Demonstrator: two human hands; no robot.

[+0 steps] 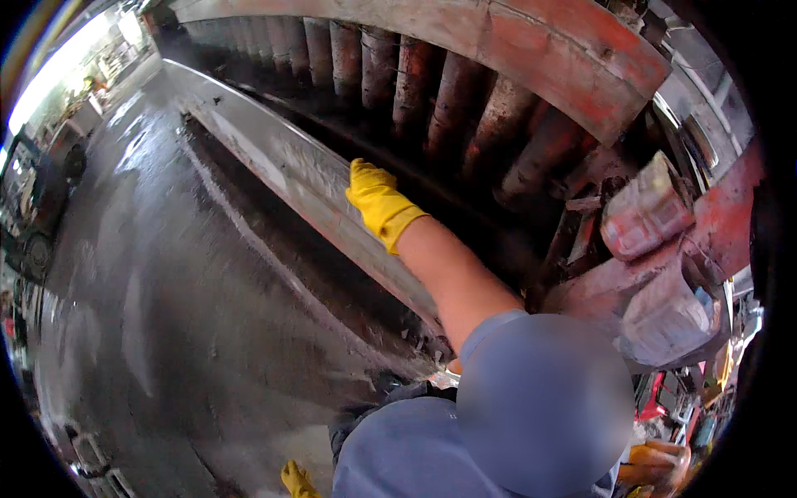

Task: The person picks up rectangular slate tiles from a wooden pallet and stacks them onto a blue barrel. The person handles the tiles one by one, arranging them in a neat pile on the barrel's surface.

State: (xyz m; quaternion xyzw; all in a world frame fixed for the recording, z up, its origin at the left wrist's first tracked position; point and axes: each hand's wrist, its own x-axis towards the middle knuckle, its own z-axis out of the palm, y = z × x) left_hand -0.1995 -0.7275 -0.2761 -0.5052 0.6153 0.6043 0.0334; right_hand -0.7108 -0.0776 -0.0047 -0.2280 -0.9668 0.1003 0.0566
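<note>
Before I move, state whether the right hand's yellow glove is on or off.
On: the yellow glove covers the right hand; the forearm beyond it is bare.

Long grey panel (274,156), scuffed, diag., upper L to ctr.

Industrial workshop, grimy cylinders (413,79), dark floor (191,290)

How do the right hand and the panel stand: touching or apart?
Touching. Head view: the right hand, gloved, is curled over the top edge of the panel.
</note>
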